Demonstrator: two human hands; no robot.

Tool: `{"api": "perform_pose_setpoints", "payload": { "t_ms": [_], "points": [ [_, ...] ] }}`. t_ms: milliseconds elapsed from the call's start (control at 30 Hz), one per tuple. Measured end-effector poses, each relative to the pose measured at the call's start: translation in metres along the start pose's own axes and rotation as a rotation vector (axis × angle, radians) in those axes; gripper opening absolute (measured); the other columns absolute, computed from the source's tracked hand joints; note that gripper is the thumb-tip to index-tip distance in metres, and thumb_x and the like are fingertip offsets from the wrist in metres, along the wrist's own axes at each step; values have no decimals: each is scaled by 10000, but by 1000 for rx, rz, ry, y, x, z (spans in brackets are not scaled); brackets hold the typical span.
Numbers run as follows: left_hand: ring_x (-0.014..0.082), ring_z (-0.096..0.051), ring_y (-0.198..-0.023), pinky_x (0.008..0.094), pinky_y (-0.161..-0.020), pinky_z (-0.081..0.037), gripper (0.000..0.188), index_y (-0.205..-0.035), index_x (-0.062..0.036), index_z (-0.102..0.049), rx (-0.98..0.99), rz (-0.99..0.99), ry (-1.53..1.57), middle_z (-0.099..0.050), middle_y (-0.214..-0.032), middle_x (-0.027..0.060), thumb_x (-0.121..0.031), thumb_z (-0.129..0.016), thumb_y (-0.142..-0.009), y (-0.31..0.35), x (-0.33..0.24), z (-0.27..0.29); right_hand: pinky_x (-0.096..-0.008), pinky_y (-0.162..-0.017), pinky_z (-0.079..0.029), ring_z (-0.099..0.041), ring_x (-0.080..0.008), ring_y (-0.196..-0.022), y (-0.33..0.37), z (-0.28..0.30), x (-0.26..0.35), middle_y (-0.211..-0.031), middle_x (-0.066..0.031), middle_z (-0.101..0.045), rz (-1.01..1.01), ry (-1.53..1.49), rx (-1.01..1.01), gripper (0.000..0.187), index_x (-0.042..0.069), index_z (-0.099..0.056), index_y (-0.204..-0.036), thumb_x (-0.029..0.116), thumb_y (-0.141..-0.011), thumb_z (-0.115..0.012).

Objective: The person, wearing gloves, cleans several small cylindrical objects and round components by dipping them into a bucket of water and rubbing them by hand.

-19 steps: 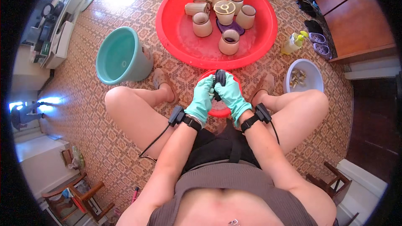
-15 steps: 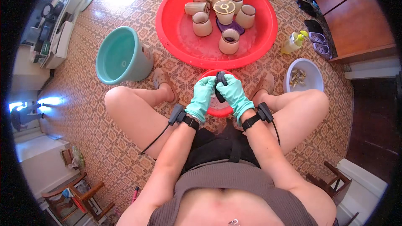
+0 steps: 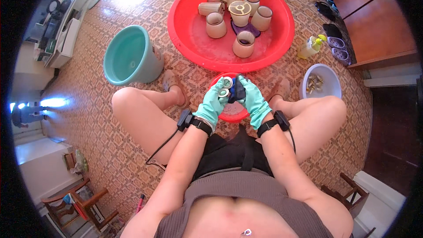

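Note:
My left hand (image 3: 212,104), in a mint-green rubber glove, is closed on two small white ring-shaped pieces (image 3: 224,92). Against them, my right hand (image 3: 254,98), gloved the same, grips a dark cloth (image 3: 239,90). Both hands are close together above a small red basin (image 3: 231,116) between my feet, and they cover much of it. Beyond it stands a large red tub (image 3: 189,55) with a little water in it. Several cream lampshades (image 3: 216,25) sit there, one lying on its side, with a purple cloth (image 3: 249,27) among them.
A teal bucket (image 3: 152,64) stands at the left. To the right are a soap pump bottle (image 3: 309,46) and a pale lavender bowl (image 3: 335,79) holding small brass-coloured pieces. Lilac clogs (image 3: 339,54) lie by a wooden cabinet (image 3: 379,22). A wooden chair (image 3: 88,200) is at lower left.
The white rings have come into view in my left hand. My right hand has shifted slightly right with the dark cloth, and my hands are a little further apart.

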State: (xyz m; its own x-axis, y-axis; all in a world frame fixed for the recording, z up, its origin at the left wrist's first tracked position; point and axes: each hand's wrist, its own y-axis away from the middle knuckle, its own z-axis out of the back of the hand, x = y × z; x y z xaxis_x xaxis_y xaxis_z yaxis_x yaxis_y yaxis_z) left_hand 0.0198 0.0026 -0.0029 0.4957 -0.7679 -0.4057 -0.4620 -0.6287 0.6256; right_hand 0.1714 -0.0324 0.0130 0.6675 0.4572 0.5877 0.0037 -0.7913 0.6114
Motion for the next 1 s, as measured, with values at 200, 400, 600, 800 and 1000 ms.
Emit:
{"api": "perform_pose_setpoints", "payload": {
  "t_ms": [200,400,600,800,1000],
  "points": [
    [48,-491,-548,173,-417,-332,161,-967,-161,-647,-5,-18,-21,-572,-710,-63,-299,-568,-937,-6,-2,13,-230,-530,-435,-522,-58,-651,-12,-18,-10,-803,20,-579,306,548,-11,199,76,-603,-994,254,-907,-613],
    [26,-480,-574,190,-433,-338,157,-984,-159,-649,41,-110,-182,-584,-743,-86,-278,-555,-942,14,0,-25,-228,-403,-394,-489,-77,-487,-9,-3,-9,-666,18,-563,311,323,-9,212,99,-602,-880,308,-913,-591],
    [53,-498,-564,189,-438,-358,195,-1063,-46,-636,-102,-140,-109,-588,-727,-30,-51,-516,-908,-9,9,0,-220,-440,-422,-524,-67,-563,-11,-5,-16,-785,-8,-610,353,617,174,205,54,-529,-1003,155,-868,-646],
    [70,-504,-570,209,-498,-378,134,-897,-45,-656,-12,-341,-273,-622,-753,-20,-92,-533,-922,-8,6,19,-223,-446,-442,-562,-77,-585,-11,-22,-15,-821,-19,-608,343,702,163,234,50,-543,-1120,116,-899,-581],
    [77,-532,-606,246,-561,-411,244,-818,-62,-684,42,-200,-343,-640,-724,-6,-270,-609,-920,-10,-2,1,-209,-416,-416,-545,-83,-530,-20,-4,-8,-782,2,-601,432,556,233,151,62,-581,-1054,80,-917,-522]
  ]
}}
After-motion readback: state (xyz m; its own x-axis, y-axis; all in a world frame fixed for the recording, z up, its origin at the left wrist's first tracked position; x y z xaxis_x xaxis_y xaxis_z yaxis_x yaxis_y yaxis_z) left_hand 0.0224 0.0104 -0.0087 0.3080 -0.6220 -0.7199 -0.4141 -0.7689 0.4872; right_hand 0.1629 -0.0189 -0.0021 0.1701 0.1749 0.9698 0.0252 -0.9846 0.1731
